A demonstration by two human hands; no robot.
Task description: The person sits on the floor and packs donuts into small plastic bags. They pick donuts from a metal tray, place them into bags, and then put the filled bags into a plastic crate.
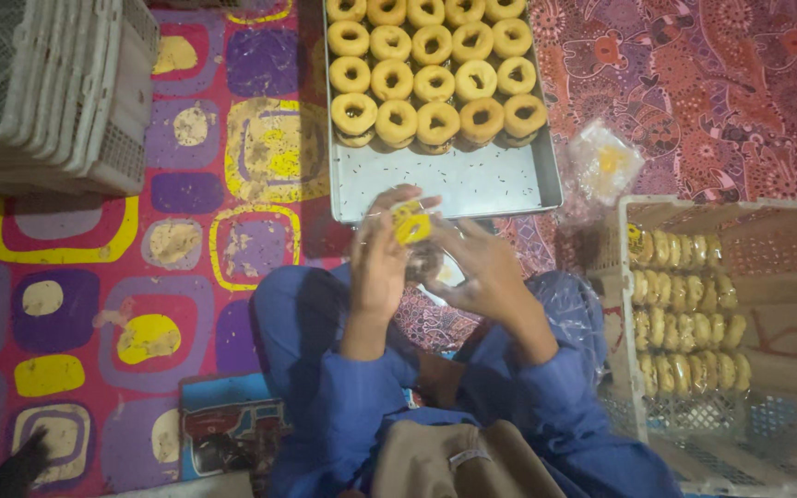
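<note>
Dim, warm indoor light fell from above, brightest on the metal tray just beyond the left hand and right hand, where its bare surface gave a dull sheen. Both hands were softly blurred. Shadow deepened below them over the blue sleeves, and the patterned floor mat darkened toward the corners. Wide-lens bending curved the white crate right of the hands.

Both hands raised together — fingers curled (left, right).
</note>
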